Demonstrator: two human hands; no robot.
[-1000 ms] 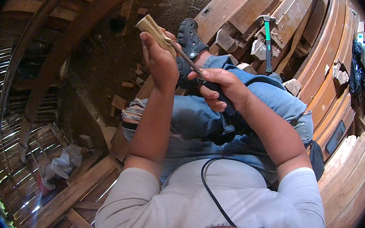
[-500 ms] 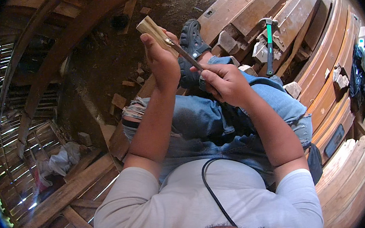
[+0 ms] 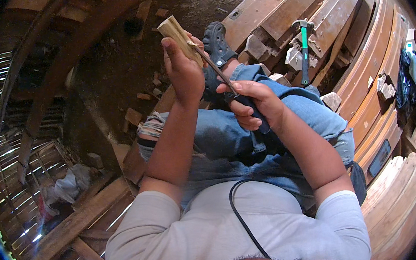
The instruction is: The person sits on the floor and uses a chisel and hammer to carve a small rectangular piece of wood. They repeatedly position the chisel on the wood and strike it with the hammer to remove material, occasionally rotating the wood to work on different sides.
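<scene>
- Left of the left hand (image 3: pixel 185 79): open air above the dirt floor (image 3: pixel 110 76).
- Between the hands: path crossed by the dark-handled tool (image 3: pixel 216 70).
- Below the right hand (image 3: pixel 260 101): jeans (image 3: pixel 218 129) limit downward travel.
- Farther right: stacked boards (image 3: pixel 301 10) and hammer (image 3: pixel 305 48) obstruct low passage.

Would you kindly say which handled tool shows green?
The green-and-black-handled hammer, resting on brown wood; the dark-handled metal tool in the right hand shows none.

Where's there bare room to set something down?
Likeliest, the dim dirt floor between the left hand and the large curved beam, short of the wood scraps. Crowded: around the hammer, among stacked boards and wood blocks, and ahead of the right hand, whose tool reaches the wood piece.
</scene>
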